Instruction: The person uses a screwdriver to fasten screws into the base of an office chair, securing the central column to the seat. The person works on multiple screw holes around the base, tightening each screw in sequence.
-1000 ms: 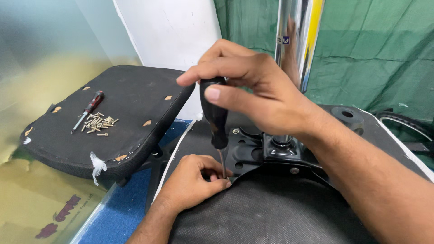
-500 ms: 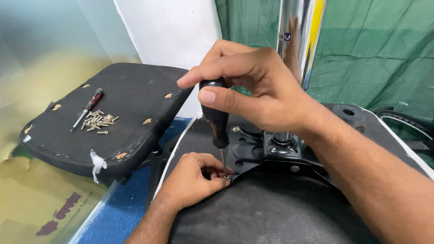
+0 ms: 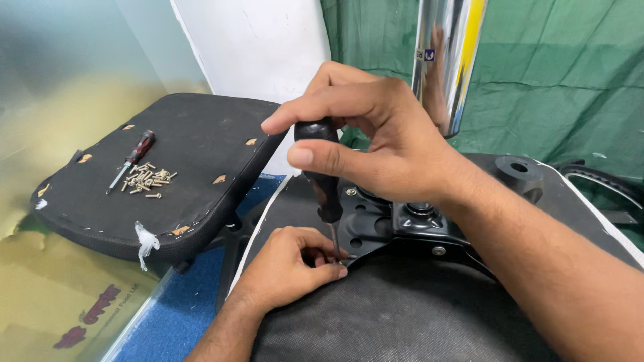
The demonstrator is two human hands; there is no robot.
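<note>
The chrome column (image 3: 448, 60) blocks twelve o'clock above the metal bracket (image 3: 402, 228); the spare seat pad (image 3: 194, 181) crowds nine o'clock; six o'clock lies open.

White wall panel (image 3: 261, 47) at upper centre; green cloth backdrop (image 3: 557, 74) fills the upper right. Blue carpet (image 3: 178, 312) at lower left, beside a yellowish glossy surface (image 3: 47, 295).
</note>
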